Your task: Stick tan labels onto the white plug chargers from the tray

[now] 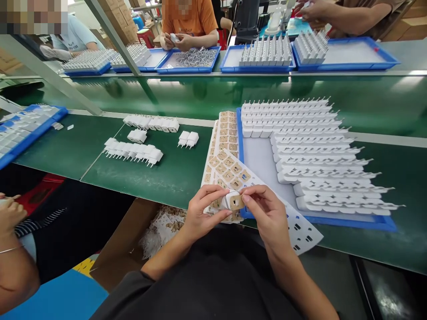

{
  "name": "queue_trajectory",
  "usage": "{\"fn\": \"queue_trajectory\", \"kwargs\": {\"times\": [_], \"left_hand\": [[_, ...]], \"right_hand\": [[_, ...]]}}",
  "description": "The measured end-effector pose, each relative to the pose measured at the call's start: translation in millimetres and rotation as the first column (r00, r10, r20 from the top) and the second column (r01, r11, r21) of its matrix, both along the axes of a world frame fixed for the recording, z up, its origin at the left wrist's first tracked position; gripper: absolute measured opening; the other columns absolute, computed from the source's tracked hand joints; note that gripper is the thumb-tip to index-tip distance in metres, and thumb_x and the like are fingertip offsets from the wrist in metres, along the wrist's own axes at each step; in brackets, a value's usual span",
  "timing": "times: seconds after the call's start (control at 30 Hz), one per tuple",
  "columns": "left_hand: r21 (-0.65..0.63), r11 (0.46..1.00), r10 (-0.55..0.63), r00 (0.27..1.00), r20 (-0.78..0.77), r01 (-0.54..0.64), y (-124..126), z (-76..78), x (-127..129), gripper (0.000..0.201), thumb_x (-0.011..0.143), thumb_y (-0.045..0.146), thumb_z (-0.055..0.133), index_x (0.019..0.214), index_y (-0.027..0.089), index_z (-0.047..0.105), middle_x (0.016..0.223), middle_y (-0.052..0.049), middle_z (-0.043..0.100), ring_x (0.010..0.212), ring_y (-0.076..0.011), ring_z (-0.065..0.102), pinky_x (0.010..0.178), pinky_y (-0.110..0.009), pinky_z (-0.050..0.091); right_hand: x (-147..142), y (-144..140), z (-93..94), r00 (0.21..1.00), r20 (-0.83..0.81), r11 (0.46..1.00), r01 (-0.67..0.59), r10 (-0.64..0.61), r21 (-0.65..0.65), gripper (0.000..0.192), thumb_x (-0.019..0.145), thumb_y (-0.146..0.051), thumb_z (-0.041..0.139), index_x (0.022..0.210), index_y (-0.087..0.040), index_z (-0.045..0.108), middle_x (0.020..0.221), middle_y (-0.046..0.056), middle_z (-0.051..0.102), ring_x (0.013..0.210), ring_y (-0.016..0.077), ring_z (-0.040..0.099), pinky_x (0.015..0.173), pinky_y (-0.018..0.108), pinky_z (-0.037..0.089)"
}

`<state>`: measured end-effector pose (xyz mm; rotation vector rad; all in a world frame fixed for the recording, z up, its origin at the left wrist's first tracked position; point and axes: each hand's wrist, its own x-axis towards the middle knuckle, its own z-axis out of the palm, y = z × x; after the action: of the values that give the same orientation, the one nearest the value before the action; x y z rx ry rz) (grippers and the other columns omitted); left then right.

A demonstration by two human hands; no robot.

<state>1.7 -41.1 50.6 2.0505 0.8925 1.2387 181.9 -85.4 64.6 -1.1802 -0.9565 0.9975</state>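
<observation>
Green tabletop, matte, running left to right. Landmark: blue tray at right of centre, resting directly on tabletop, stacked with rows of white plug adapters. Against left wall of tray: sticker sheet with tan labels, lying flat, near end overhanging tabletop edge. Well left of tray: pair of white adapters; farther left, one row of adapters, with a second row behind it and a small cluster between the two. Far left of tray: second blue tray at tabletop end. Beyond tray: green conveyor strip, then four more blue trays on far bench.
</observation>
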Motion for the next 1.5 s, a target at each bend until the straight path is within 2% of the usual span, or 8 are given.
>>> {"fn": "queue_trajectory", "kwargs": {"times": [0.6, 1.03, 1.13, 1.23, 1.3, 1.33, 1.4, 1.5], "left_hand": [[0.018, 0.999, -0.032, 0.999, -0.016, 0.032, 0.6, 1.4, -1.1, 0.043, 0.086, 0.030, 0.078, 0.128, 0.026, 0.068, 0.110, -0.006, 0.066, 0.102, -0.0201, 0.067, 0.089, -0.034, 0.059], [0.056, 0.998, -0.032, 0.999, -0.031, 0.034, 0.5, 1.3, -2.3, 0.043, 0.087, 0.028, 0.078, 0.128, 0.026, 0.067, 0.108, -0.006, 0.066, 0.100, -0.0203, 0.067, 0.088, -0.034, 0.059], [0.089, 0.995, -0.038, 0.999, -0.033, 0.041, 1.3, -0.4, -2.9, 0.044, 0.086, 0.027, 0.079, 0.128, 0.026, 0.066, 0.108, -0.006, 0.066, 0.100, -0.0197, 0.067, 0.088, -0.033, 0.059], [0.135, 0.990, -0.029, 0.999, -0.026, 0.033, 1.7, -2.8, -3.3, 0.042, 0.085, 0.027, 0.079, 0.125, 0.025, 0.067, 0.106, -0.006, 0.067, 0.098, -0.0190, 0.067, 0.086, -0.032, 0.059], [0.155, 0.988, -0.011, 1.000, -0.010, 0.012, 1.5, -4.3, -3.8, 0.039, 0.086, 0.030, 0.079, 0.123, 0.025, 0.067, 0.105, -0.006, 0.067, 0.096, -0.0190, 0.068, 0.085, -0.032, 0.060], [0.159, 0.987, -0.002, 1.000, 0.006, 0.001, 1.3, -4.9, -4.1, 0.038, 0.086, 0.031, 0.079, 0.121, 0.024, 0.067, 0.104, -0.006, 0.067, 0.095, -0.0190, 0.068, 0.084, -0.032, 0.060], [0.165, 0.986, 0.008, 0.999, 0.039, -0.015, 1.1, -5.3, -4.4, 0.037, 0.086, 0.034, 0.079, 0.119, 0.024, 0.066, 0.104, -0.006, 0.068, 0.094, -0.0191, 0.068, 0.083, -0.032, 0.060], [0.191, 0.981, 0.014, 0.999, 0.050, -0.023, 1.0, -4.9, -3.1, 0.037, 0.085, 0.033, 0.080, 0.118, 0.024, 0.065, 0.103, -0.005, 0.067, 0.093, -0.0187, 0.069, 0.083, -0.032, 0.060]], "right_hand": [[-2.2, 0.6, 0.2, 0.996, 0.087, 1.000, -0.007, 0.006, 0.021, 0.005, 0.093, -0.029, 0.069, 0.092, -0.025, 0.069, 0.089, 0.001, 0.069, 0.085, 0.0168, 0.066, 0.080, 0.030, 0.056], [-7.2, 0.6, 1.4, 0.968, 0.246, 0.999, 0.036, -0.043, 0.031, 0.006, 0.093, -0.029, 0.070, 0.091, -0.024, 0.067, 0.087, 0.001, 0.068, 0.085, 0.0171, 0.066, 0.078, 0.031, 0.055], [-9.7, 0.3, 5.6, 0.924, 0.374, 0.995, 0.050, -0.080, 0.088, 0.004, 0.093, -0.025, 0.068, 0.090, -0.023, 0.066, 0.084, 0.000, 0.068, 0.080, 0.0164, 0.065, 0.075, 0.031, 0.055], [-11.1, 1.2, 8.7, 0.809, 0.553, 0.965, 0.065, -0.200, 0.255, 0.005, 0.093, -0.019, 0.067, 0.091, -0.023, 0.064, 0.083, 0.001, 0.068, 0.079, 0.0173, 0.064, 0.076, 0.033, 0.055], [-9.5, 2.7, 8.2, 0.753, 0.598, 0.941, 0.085, -0.276, 0.327, 0.006, 0.092, -0.018, 0.068, 0.093, -0.023, 0.064, 0.086, 0.002, 0.067, 0.082, 0.0187, 0.064, 0.076, 0.034, 0.055], [-7.9, 3.6, 7.3, 0.759, 0.587, 0.943, 0.104, -0.281, 0.316, 0.006, 0.092, -0.018, 0.067, 0.094, -0.023, 0.065, 0.088, 0.003, 0.067, 0.083, 0.0188, 0.064, 0.075, 0.033, 0.054], [-4.7, 4.5, 5.0, 0.852, 0.483, 0.972, 0.112, -0.201, 0.208, 0.004, 0.094, -0.021, 0.065, 0.096, -0.024, 0.065, 0.090, 0.002, 0.067, 0.083, 0.0179, 0.064, 0.073, 0.031, 0.055], [-4.2, 3.2, 2.5, 0.983, 0.180, 0.997, -0.042, 0.031, 0.059, 0.009, 0.096, -0.025, 0.062, 0.103, -0.026, 0.067, 0.101, 0.002, 0.068, 0.096, 0.0176, 0.067, 0.082, 0.030, 0.057]]}}
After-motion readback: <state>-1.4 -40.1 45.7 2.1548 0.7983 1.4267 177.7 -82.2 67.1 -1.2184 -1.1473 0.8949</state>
